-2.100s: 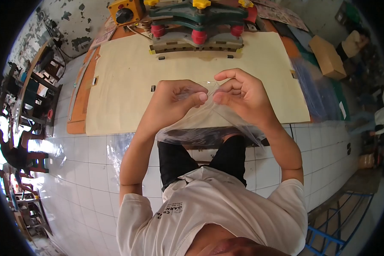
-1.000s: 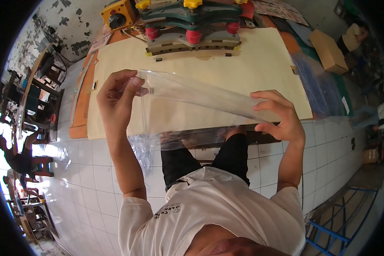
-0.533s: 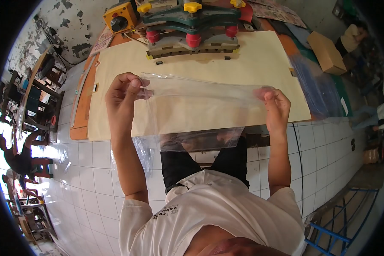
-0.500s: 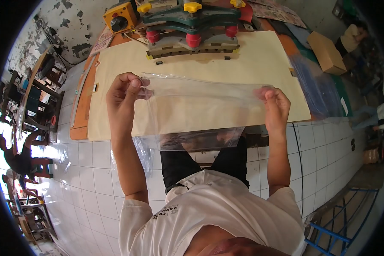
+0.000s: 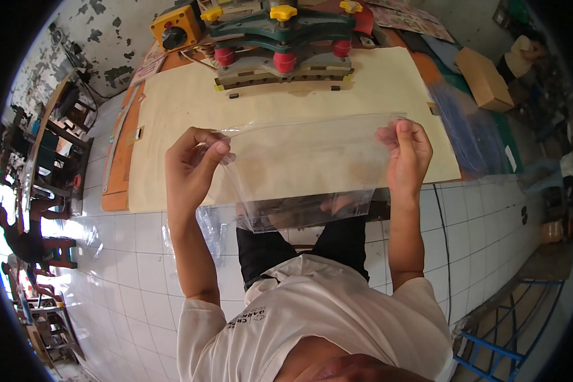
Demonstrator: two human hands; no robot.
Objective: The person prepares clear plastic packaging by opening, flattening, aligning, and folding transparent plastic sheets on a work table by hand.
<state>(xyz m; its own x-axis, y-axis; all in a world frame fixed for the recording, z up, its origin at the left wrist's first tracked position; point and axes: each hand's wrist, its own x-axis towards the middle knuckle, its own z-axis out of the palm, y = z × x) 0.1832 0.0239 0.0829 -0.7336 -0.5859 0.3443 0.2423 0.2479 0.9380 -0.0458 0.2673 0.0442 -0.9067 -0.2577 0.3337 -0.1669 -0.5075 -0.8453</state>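
A clear plastic sheet (image 5: 305,149) hangs spread between my two hands, above the front part of the cream-covered table (image 5: 172,95). My left hand (image 5: 200,159) pinches its upper left corner between thumb and fingers. At the upper right corner, my right hand (image 5: 407,149) is closed on the plastic, with some fingertips showing through it. The lower edge of the sheet hangs past the table's front edge, over my lap. Whether the plastic is one layer or two, I cannot tell.
A green press-like machine (image 5: 283,35) with red and yellow knobs stands at the table's back, beside a yellow control box (image 5: 175,28). A cardboard box (image 5: 484,79) and bluish plastic (image 5: 468,130) lie at the right. People are at both sides, including one person (image 5: 522,57).
Since the earliest frame my hands have moved apart and the bunched plastic has spread out. Over the last half second my right hand has risen slightly and my left hand has lowered.
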